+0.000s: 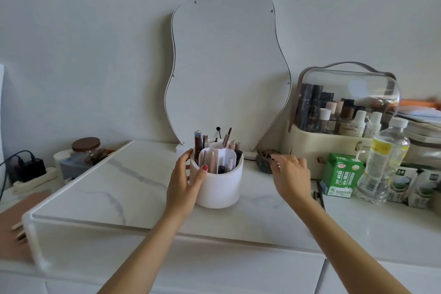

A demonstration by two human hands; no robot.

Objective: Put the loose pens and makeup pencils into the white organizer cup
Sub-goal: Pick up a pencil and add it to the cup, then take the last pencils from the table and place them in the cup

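Observation:
The white organizer cup [220, 186] stands upright on the marble counter, with several pens, brushes and makeup pencils [216, 150] sticking out of its compartments. My left hand [185, 180] wraps around the cup's left side, thumb on the rim. To the right of the cup my right hand [290, 174] hovers with its fingers apart and holds nothing. Two dark loose pens [319, 194] lie on the counter just right of my right wrist, partly hidden by it.
A wavy mirror [226, 67] leans on the wall behind the cup. A clear-lidded cosmetics case [343, 112], a green carton [341, 178] and a water bottle [381, 162] crowd the right. A small dark round object [263, 162] sits by my right fingertips. A jar [86, 148] stands left.

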